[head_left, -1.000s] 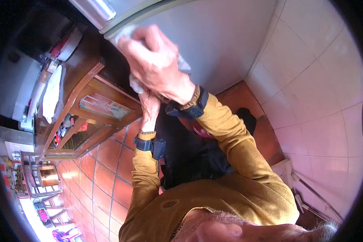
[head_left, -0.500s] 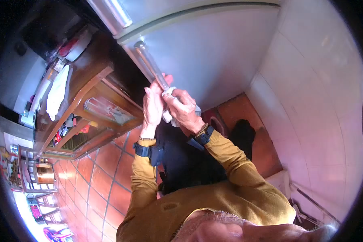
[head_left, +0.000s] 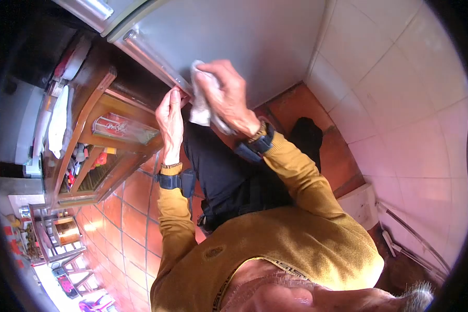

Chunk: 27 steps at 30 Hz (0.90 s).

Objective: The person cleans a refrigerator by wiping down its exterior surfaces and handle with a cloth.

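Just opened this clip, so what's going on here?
A person in a mustard sweater is at a grey door. Their right hand holds a crumpled white cloth near the door's lower edge; whether it touches the surface is hard to tell. Their left hand is at the lower end of the door's long handle, its grip unclear.

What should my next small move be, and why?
Probably press the white cloth to the grey door and wipe beside the handle: your right hand holds the cloth close to that surface, and your left hand is by the handle's lower end.
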Tool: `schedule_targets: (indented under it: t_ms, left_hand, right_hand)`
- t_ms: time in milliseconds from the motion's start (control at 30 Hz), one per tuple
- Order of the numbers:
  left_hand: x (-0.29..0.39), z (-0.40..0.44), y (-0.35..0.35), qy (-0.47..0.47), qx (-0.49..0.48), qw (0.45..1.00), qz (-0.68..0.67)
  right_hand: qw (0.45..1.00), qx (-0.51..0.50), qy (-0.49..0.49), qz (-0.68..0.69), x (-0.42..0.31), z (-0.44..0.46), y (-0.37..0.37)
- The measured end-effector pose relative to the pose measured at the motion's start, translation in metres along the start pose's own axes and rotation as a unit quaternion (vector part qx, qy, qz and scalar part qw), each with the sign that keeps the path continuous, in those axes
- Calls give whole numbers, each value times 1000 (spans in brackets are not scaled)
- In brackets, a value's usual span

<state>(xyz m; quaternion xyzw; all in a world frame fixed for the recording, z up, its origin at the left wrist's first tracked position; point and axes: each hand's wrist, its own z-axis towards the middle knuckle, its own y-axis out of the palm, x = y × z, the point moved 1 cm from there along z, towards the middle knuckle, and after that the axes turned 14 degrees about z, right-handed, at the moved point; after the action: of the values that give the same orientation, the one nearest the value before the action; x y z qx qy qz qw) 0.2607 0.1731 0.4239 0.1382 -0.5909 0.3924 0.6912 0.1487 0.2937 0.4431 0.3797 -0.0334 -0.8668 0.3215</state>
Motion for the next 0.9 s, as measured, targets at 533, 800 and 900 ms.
schedule_targets:
  t_ms: [533, 800, 900]
  left_hand:
    - [-9, -12, 11, -15, 40, 999, -5]
    - [-9, -16, 17, 17, 77, 996, -34]
    - [-21, -15, 12, 19, 17, 998, -52]
  right_hand:
    - [992, -1, -43, -120, 55, -68, 24]
    - [995, 11, -94, -29, 9, -2, 43]
    - [998, 0, -32, -55, 33, -43, 28]
